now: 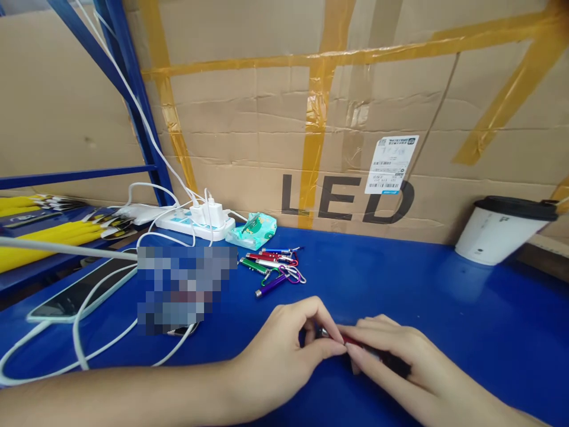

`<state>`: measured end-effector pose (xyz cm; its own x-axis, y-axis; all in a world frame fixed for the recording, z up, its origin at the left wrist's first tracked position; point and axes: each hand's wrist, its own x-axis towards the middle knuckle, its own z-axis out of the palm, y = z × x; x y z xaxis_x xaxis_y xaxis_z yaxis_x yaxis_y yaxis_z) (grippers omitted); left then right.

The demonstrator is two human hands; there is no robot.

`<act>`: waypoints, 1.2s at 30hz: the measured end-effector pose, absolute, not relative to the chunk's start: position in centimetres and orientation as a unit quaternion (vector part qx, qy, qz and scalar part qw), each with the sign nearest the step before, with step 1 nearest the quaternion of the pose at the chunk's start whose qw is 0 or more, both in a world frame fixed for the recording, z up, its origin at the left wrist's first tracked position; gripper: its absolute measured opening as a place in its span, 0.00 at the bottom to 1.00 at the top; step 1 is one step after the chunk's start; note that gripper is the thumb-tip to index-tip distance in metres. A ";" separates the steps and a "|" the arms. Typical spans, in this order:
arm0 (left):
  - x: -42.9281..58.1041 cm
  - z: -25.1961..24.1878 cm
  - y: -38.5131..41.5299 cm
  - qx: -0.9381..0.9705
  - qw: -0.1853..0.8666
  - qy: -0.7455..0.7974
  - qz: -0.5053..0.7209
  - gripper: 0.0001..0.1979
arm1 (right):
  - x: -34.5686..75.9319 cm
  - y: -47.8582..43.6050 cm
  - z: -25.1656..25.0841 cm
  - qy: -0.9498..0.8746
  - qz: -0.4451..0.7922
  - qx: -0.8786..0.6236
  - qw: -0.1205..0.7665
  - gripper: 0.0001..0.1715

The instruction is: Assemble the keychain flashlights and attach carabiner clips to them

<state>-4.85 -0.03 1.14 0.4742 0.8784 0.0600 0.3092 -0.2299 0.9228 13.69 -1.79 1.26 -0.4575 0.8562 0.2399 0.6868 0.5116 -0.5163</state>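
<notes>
Both hands meet over the blue table (pixel 400 279), low in the view and right of centre. A slim red keychain flashlight (pixel 352 340) lies between them, its metal end toward the left and much of it hidden by fingers. My left hand (pixel 288 344) is closed, thumb and forefinger pinched at the flashlight. Wrapped round its other part is my right hand (pixel 404 353), thumb touching the left fingertips. Beyond the left hand lies a loose pile of similar keychain flashlights: a purple one (pixel 272 286), a green one (pixel 253 265) and red, silver and blue ones, with small carabiner clips.
A white power strip (pixel 222 228) with plugs and trailing cables stands at back left, beside a green soft packet (pixel 253 230). A phone (pixel 84 290) lies left, near a blurred patch. At right stands a lidded paper cup (pixel 493 231). A taped cardboard box (pixel 249 136) walls the back.
</notes>
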 end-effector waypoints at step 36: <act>-4.5 2.3 0.6 0.475 0.726 0.274 0.415 0.13 | 14.8 -1.0 1.5 -0.781 0.298 -0.506 0.213 0.26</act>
